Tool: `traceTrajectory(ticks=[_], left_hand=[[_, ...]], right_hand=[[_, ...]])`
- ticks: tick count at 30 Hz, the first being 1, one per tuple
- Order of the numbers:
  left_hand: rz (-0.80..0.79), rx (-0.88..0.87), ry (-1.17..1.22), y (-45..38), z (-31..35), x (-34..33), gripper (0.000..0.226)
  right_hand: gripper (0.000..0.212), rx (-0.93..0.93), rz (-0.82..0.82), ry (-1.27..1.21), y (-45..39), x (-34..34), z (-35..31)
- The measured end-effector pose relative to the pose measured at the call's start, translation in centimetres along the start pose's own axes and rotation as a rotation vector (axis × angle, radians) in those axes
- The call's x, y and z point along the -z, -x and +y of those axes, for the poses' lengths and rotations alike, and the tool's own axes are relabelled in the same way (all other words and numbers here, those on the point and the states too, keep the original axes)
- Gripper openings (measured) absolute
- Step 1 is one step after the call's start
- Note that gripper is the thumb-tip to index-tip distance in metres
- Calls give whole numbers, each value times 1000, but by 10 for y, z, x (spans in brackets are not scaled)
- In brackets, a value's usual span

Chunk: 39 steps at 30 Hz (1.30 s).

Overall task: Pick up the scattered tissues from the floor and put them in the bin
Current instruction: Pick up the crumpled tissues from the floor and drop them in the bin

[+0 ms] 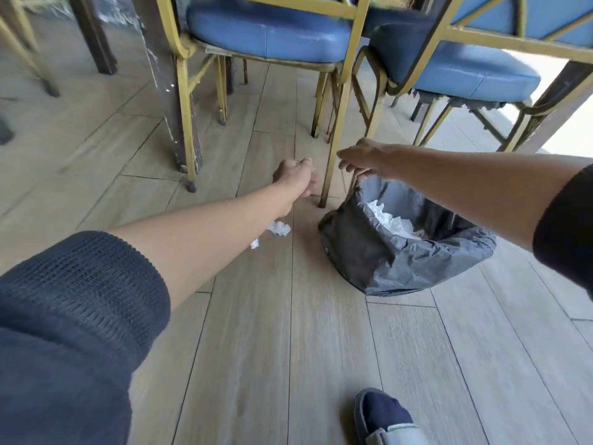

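A crumpled white tissue (279,228) lies on the wooden floor beside my left forearm, and a smaller white scrap (254,244) sits just below it. The bin (401,261), lined with a grey bag, stands to the right and holds several crumpled tissues (393,223). My left hand (296,178) hovers over the floor beyond the tissue, near a chair leg. Its fingers are loosely curled with nothing visible in them. My right hand (369,160) is over the bin's far rim and pinches the edge of the bag, which is pulled up towards it.
Two blue-cushioned chairs with gold metal frames (266,30) (465,72) stand just behind the hands, one leg (330,175) between them. A dark wooden table leg (167,91) is at the left. My blue shoe (382,419) is at the bottom.
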<state>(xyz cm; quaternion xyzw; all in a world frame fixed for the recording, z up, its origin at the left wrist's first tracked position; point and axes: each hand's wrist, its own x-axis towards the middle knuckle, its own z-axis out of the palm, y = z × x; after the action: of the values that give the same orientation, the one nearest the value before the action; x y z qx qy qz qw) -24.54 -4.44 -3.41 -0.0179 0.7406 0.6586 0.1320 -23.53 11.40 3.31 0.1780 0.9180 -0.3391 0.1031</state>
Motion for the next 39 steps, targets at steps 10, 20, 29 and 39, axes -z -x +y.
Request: traceTrajectory(ticks=[10,20,29,39], left_hand=[[35,142,-639,7,-75,110,24],[-45,193,-890,-3,-126,131,23],[-158,115,-1097,-32,-162,119,40],[-86,-35,-926,-64,-201,93,47]], right_hand=[[28,106,-162,362,-38,-91,-51],[40,137,-277,615,-77,-159,-31],[39,241,-374,740,-109,-207,-1],[37,173,-293,588,-142,-221,21]])
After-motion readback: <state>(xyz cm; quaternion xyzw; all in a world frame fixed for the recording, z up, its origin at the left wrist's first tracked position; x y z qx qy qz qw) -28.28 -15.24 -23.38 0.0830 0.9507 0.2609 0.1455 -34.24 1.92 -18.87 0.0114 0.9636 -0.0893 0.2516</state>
